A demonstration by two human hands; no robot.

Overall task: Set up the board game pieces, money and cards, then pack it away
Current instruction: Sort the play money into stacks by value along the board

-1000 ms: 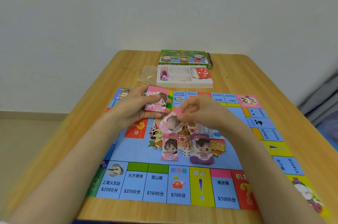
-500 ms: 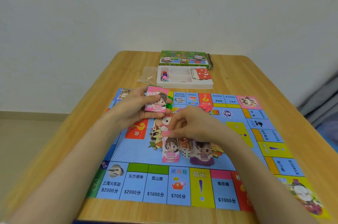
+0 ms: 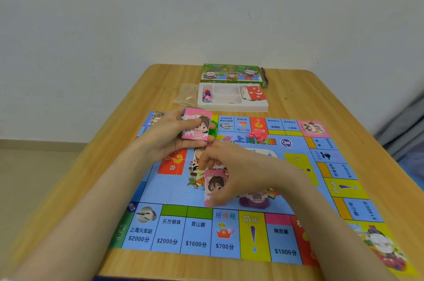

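Along the near edge of the wooden table [image 3: 183,267] lies the game board [image 3: 169,191]. Its near row of squares is printed with place names and prices such as $2000, $1600, $700 and $1000, with a yellow square bearing an exclamation mark among them. Just beyond that row, over the blue dotted middle of the board, the right hand [image 3: 236,166] reaches in from the right with its fingers curled, pinching a pink note [image 3: 214,185] between fingertips at its top and thumb at its lower end. The note shows a cartoon girl with brown hair; whether it touches the board cannot be told. Just right of it, partly under the same hand, sits a purple pile [image 3: 254,200] of notes marked 500. Further in, over the board's far left part, the left hand [image 3: 167,136] grips a stack of notes [image 3: 197,126], thumb across the face and fingers curled behind. The top note is pink, with the same girl and the figure 5000, and a green edge shows behind it. Small pink pieces [image 3: 258,136] lie on the board near its far row. Toward the table's far edge a white tray [image 3: 231,107] holds coloured pieces [image 3: 207,96] in its left compartment and red cards [image 3: 255,93] in its right one, with a clear bag [image 3: 187,94] just left of it. A green box [image 3: 231,74] lies just behind the tray.
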